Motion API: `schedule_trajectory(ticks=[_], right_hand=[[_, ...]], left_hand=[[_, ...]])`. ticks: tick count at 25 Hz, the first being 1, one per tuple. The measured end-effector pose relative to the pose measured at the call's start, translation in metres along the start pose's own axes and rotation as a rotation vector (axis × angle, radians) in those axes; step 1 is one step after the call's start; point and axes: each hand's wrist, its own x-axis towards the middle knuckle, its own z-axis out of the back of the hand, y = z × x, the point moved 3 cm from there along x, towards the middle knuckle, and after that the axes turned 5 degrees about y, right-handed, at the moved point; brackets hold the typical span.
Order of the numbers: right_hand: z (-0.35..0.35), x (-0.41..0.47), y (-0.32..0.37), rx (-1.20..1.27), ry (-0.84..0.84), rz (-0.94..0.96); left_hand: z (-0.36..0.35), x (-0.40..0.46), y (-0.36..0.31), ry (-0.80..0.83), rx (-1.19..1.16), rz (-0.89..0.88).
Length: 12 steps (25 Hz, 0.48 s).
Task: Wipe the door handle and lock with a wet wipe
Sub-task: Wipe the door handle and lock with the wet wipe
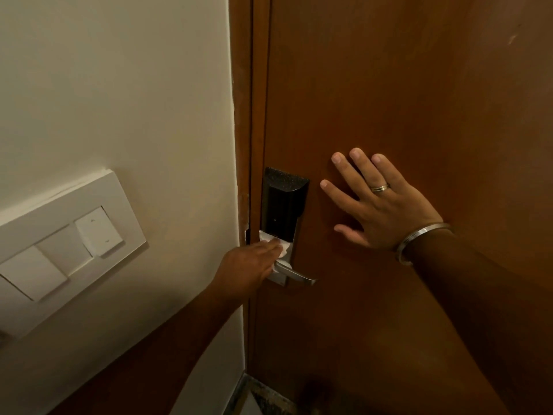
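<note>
Head view: left hand [248, 265] presses wipe [276, 245] onto lock [284, 205] (just above handle [294, 275]); right hand [380, 205], fingers spread, beside lock.

Looks like a hotel room or a serviced apartment entry, seen from the inside. Main giveaway is the electronic lock [284, 205] on the brown wooden door [419, 100]: a tall black panel with a silver lever handle [294, 276] right below it, the keycard type you get in hotels. Just left of the lock runs the matching wooden door frame [241, 115], and past that a plain cream painted wall [119, 85]. Further left of the lock and a bit lower sits a white modular switch plate [64, 238] with several flat rocker switches. Well below the lock there's a strip of speckled stone floor [263, 398].
</note>
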Motion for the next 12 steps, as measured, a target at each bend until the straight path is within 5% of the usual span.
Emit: schedule_trajectory(ticks=[9, 12], right_hand=[[0.000, 0.000, -0.001, 0.002, -0.034, -0.005], [0.001, -0.001, 0.000, 0.002, -0.031, -0.004]], left_hand=[[-0.025, -0.003, -0.049, 0.104, 0.052, -0.409], [-0.028, 0.000, -0.034, 0.202, 0.098, -0.296]])
